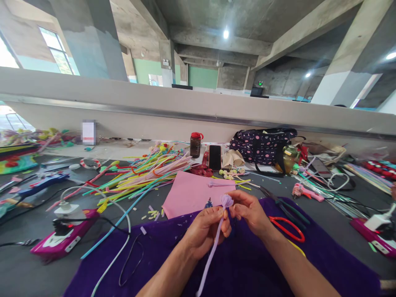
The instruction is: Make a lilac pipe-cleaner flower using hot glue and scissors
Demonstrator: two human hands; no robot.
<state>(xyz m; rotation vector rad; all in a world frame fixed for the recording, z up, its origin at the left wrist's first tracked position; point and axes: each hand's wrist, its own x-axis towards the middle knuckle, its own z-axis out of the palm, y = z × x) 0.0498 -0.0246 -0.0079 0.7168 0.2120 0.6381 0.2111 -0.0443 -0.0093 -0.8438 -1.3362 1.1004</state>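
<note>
A lilac pipe-cleaner flower [227, 201] with a rounded, looped head is held up over the purple cloth [247, 264]. My left hand [202, 229] pinches it just under the head, and its long fuzzy stem [212, 258] hangs down toward me. At the head's right side, the bent fingertips of my right hand [252, 212] are closed against it; the exact grip is partly hidden. Beyond both hands, a pink sheet [182, 192] carries a second lilac pipe-cleaner piece [221, 185] lying on its side. A small dark blue pointed object [208, 203] shows behind my left hand.
Bundled pipe cleaners [151, 169] lie left of the sheet. Scissors with red handles [287, 229] and pliers [292, 212] rest right. A magenta power strip [66, 239] with cables is at left. Behind stand a red-lidded bottle [195, 146], a phone [215, 157] and a patterned bag [262, 146].
</note>
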